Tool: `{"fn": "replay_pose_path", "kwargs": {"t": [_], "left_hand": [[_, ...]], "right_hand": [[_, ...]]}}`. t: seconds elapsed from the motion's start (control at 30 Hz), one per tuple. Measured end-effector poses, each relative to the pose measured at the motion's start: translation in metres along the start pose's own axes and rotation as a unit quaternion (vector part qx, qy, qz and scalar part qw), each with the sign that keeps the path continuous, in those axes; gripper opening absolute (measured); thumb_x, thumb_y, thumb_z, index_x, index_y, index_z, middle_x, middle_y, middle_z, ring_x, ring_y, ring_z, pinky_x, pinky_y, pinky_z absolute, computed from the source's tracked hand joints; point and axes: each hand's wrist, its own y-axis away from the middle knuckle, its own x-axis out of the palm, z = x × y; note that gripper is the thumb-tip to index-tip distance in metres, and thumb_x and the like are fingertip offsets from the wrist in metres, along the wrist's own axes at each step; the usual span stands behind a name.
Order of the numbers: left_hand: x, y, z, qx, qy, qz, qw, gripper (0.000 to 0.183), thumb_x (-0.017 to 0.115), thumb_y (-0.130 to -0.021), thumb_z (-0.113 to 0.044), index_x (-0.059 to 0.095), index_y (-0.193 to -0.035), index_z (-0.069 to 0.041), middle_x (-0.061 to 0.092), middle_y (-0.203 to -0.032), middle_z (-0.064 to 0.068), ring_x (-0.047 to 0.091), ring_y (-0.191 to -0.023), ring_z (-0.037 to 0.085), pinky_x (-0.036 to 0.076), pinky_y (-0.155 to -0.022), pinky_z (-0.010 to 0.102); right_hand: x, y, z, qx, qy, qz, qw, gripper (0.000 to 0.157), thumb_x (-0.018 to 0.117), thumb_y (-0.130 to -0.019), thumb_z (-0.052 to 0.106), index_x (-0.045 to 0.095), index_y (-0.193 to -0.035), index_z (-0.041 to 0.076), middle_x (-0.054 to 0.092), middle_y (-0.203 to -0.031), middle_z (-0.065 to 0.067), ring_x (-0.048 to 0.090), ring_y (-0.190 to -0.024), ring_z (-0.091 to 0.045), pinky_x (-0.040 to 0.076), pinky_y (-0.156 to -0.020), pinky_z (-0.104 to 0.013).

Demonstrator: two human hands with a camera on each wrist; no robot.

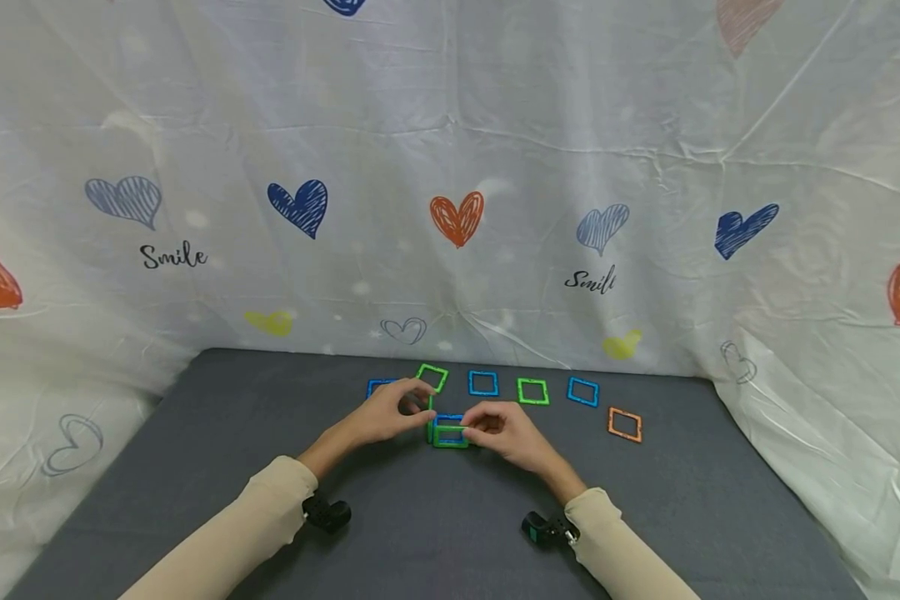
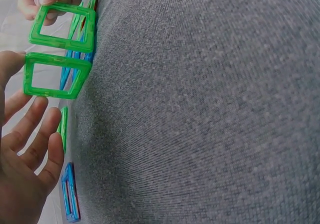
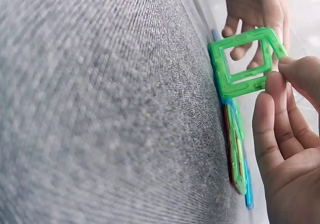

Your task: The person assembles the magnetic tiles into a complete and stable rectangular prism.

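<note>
Two green square-framed magnetic tiles stand upright on the grey table, meeting at an edge. My left hand [image 1: 393,410] pinches the left green tile [image 2: 50,91] between thumb and fingertips. From the other side, my right hand [image 1: 513,435] pinches the front green tile [image 3: 242,88] at its top edge with thumb and index finger. Behind that front tile shows a blue tile [image 1: 448,417], partly covered by it. How the blue tile joins the green ones is hard to make out.
Loose tiles lie in an arc behind the hands: a blue one [image 1: 375,383] partly hidden by the left hand, a green one [image 1: 442,383], a blue one [image 1: 483,392], a green one [image 1: 532,402], a blue one [image 1: 583,402] and an orange one [image 1: 625,437]. A printed curtain [image 1: 510,308] hangs behind the table.
</note>
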Motion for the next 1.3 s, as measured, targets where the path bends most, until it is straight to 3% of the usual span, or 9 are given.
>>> {"fn": "replay_pose_path", "kwargs": {"t": [0.3,0.6,0.9,1.13,1.3], "left_hand": [[0.0009,-0.0009,0.0011,0.003,-0.004,-0.004,1.0,0.045,0.069,-0.1,-0.026,0.06,-0.134,0.001,0.063,-0.12,0.013,0.067,-0.097,0.023,0.055,-0.084,0.041],[0.0014,-0.001,-0.0007,0.003,0.001,-0.007,1.0,0.044,0.07,-0.1,-0.026,0.06,-0.134,0.001,0.063,-0.119,0.012,0.067,-0.097,0.023,0.055,-0.084,0.04],[0.002,0.0006,-0.0021,-0.001,-0.005,-0.006,1.0,0.043,0.069,-0.1,-0.025,0.06,-0.133,0.001,0.063,-0.12,0.013,0.067,-0.097,0.023,0.055,-0.084,0.041],[0.0025,0.0005,-0.0031,-0.001,-0.006,-0.006,1.0,0.043,0.069,-0.1,-0.025,0.06,-0.133,0.002,0.064,-0.119,0.012,0.067,-0.097,0.024,0.055,-0.084,0.041],[0.0026,0.0,-0.0028,-0.001,-0.007,-0.007,0.9999,0.043,0.069,-0.1,-0.025,0.06,-0.133,0.001,0.064,-0.118,0.011,0.067,-0.097,0.024,0.055,-0.084,0.041]], "right_hand": [[0.0008,-0.0008,-0.0027,-0.005,0.001,0.004,1.0,0.012,0.069,-0.096,-0.001,0.073,-0.108,-0.003,0.07,-0.094,-0.012,0.066,-0.076,-0.035,0.055,-0.064,-0.031],[0.0027,-0.0026,-0.0013,-0.013,0.009,0.005,1.0,0.011,0.066,-0.095,-0.01,0.069,-0.106,-0.011,0.068,-0.092,-0.02,0.064,-0.073,-0.037,0.054,-0.061,-0.03],[0.0033,-0.0026,-0.0009,0.003,0.006,0.006,1.0,0.012,0.069,-0.097,0.0,0.073,-0.107,-0.003,0.07,-0.094,-0.011,0.066,-0.076,-0.026,0.055,-0.064,-0.03],[0.0037,-0.0039,-0.003,-0.002,0.002,0.005,1.0,0.012,0.069,-0.096,-0.002,0.072,-0.107,-0.004,0.07,-0.095,-0.013,0.066,-0.075,-0.029,0.055,-0.064,-0.029],[0.0041,-0.0046,-0.0017,0.005,0.0,0.007,1.0,0.014,0.067,-0.094,-0.01,0.07,-0.107,-0.01,0.069,-0.096,-0.021,0.066,-0.077,-0.04,0.054,-0.063,-0.028]]}}
